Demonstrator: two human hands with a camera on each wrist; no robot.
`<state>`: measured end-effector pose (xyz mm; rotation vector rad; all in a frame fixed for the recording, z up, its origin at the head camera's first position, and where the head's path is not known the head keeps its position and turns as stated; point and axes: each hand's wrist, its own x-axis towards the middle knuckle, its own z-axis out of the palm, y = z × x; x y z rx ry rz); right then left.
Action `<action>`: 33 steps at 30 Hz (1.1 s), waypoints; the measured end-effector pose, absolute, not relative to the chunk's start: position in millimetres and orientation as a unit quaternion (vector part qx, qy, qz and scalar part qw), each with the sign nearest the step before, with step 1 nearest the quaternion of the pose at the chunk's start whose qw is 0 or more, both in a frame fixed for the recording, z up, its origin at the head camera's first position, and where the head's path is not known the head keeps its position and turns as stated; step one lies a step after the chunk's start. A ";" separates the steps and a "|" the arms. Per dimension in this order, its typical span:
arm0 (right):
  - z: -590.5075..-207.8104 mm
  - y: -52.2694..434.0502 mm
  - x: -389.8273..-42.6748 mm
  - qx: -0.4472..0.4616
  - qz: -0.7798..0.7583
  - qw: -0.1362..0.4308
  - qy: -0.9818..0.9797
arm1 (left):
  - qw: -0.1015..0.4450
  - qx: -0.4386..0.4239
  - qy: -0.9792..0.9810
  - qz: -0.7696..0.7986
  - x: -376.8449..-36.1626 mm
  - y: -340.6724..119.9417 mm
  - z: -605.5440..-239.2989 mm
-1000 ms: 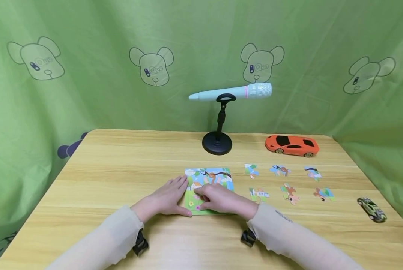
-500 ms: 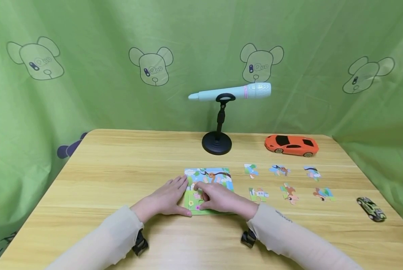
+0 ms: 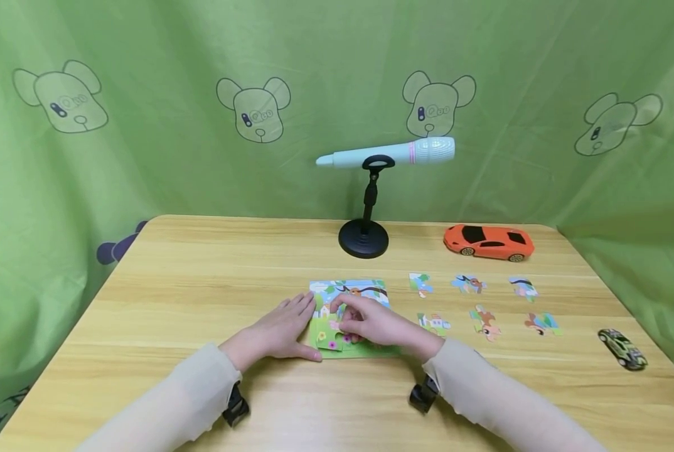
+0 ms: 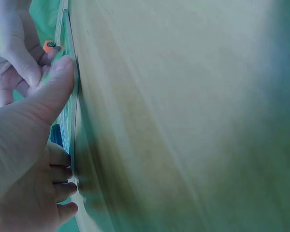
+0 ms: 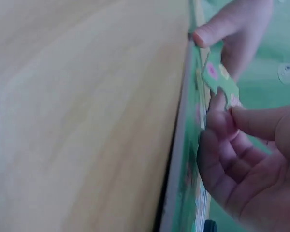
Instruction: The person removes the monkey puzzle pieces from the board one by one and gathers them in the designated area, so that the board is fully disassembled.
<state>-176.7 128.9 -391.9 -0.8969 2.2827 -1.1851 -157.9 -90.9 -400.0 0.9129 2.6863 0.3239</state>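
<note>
Between its thumb and index finger, my right hand (image 3: 373,320) pinches a green jigsaw piece (image 5: 221,79) with pink and yellow flowers. In the right wrist view the piece is tilted up above the puzzle board (image 5: 181,159). The other fingers of that hand are curled. My left hand (image 3: 280,329) lies along the board's left edge, fingers extended, with the thumb (image 4: 60,82) at the near left corner. The board (image 3: 320,287) shows a bird, a branch and a house; my right hand hides part of its middle and right side.
Several loose jigsaw pieces (image 3: 485,323) lie in two rows right of the board. A red toy car (image 3: 489,243) and a light-blue microphone (image 3: 371,155) on a black stand (image 3: 363,238) are behind. A small green toy car (image 3: 622,349) sits at the far right.
My right hand, earlier with its index finger on the board, has lifted slightly and now pinches the flowered jigsaw piece, raising it from the board. My left hand stays put.
</note>
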 end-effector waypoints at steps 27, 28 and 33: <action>-384.4 281.5 -149.6 -0.289 -0.440 0.319 0.788 | 0.150 0.312 0.932 0.108 -159.1 -91.3 -398.9; -385.4 284.5 -149.1 -0.288 -0.441 0.324 0.786 | 0.150 0.312 0.932 0.109 -159.1 -91.4 -398.8; -388.1 292.7 -148.1 -0.294 -0.434 0.335 0.783 | 0.150 0.311 0.932 0.115 -158.5 -91.1 -398.0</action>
